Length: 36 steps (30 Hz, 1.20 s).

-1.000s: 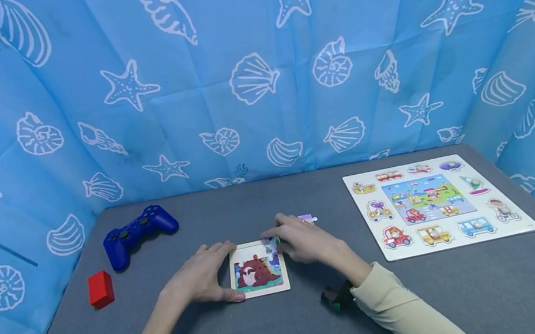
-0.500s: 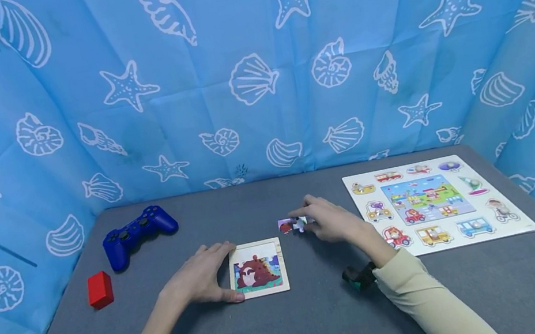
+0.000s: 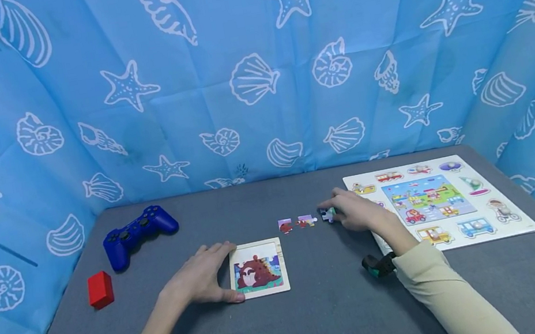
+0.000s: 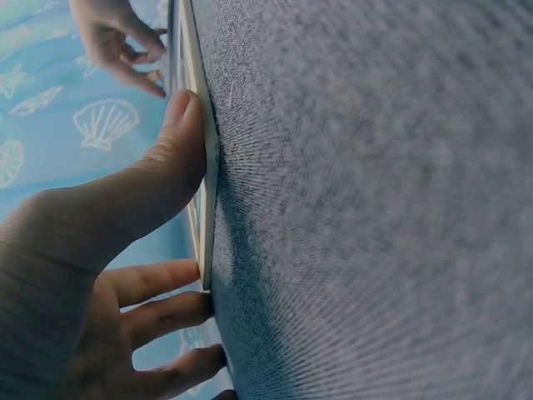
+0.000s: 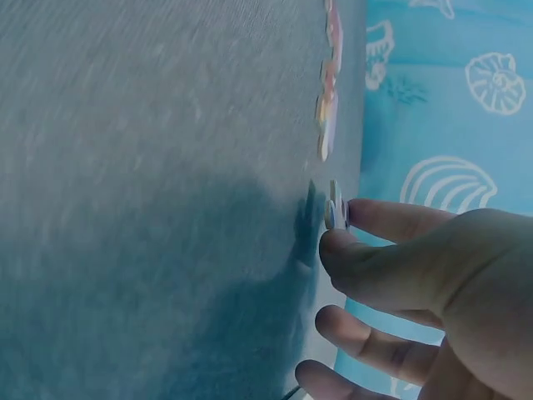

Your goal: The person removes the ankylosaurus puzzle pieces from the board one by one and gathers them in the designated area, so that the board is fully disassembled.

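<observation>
My left hand (image 3: 203,277) holds a small square jigsaw tray (image 3: 284,269) by its left side. In the left wrist view the thumb (image 4: 185,117) lies on the tray's near edge and the fingertips touch its side. The tray's lower part is filled with a red dinosaur picture; its upper part shows a pale bare bottom. Farther right, my right hand (image 3: 355,210) pinches a jigsaw piece (image 3: 327,214) between thumb and index finger, just above the table in the right wrist view. Two pieces, a left one (image 3: 285,226) and a right one (image 3: 306,221), lie side by side behind the tray.
A large white vehicle puzzle board (image 3: 498,232) lies at the right, partly behind the right hand. On the left are a blue game controller (image 3: 138,234) and a red block (image 3: 100,289). A blue shell-print curtain (image 3: 216,111) hangs behind the grey table (image 3: 299,331).
My right hand has moved from the tray's upper right corner, past the two loose pieces, to the right, carrying the jigsaw piece. My left hand and the tray have stayed in place.
</observation>
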{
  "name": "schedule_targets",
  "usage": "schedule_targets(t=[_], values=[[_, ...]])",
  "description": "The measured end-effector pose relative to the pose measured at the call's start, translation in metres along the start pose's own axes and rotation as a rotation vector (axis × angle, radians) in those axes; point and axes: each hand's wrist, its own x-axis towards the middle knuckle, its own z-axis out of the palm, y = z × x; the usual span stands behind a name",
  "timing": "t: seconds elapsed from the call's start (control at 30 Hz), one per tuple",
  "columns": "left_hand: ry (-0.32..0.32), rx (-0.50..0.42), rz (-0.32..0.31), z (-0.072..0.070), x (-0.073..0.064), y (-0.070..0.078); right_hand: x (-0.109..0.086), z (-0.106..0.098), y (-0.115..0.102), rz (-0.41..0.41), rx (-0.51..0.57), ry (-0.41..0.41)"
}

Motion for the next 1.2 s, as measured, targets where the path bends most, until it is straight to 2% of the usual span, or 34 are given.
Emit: schedule_targets(t=[0.4, 0.67, 1.2], values=[[-0.002, -0.006, 0.006, 0.001, 0.002, 0.000, 0.001, 0.003, 0.006, 0.009, -0.026, -0.030], [0.028, -0.001, 0.034, 0.001, 0.001, -0.002, -0.001, 0.005, 0.002, 0.009, -0.039, 0.008], [0.015, -0.008, 0.017, 0.001, 0.000, -0.001, 0.004, 0.015, -0.002, 0.057, -0.040, 0.062]])
